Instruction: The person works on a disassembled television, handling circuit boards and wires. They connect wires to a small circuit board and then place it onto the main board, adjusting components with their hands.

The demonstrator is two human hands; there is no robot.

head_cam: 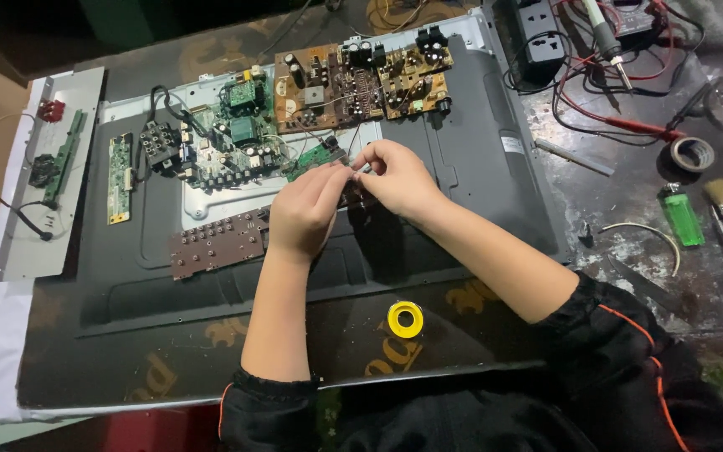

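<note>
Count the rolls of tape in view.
2: a yellow roll on the dark panel near the person, between the forearms, and a brown roll on the bench at right. Clutter may hide others.

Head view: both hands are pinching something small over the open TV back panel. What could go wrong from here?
1. The left hand and right hand meet right above the green circuit board; a slip could likely knock its parts.
2. The right forearm hangs near the yellow tape roll and might sweep it away.
3. The soldering iron lies among red wires; if hot, it may scorch them.
</note>
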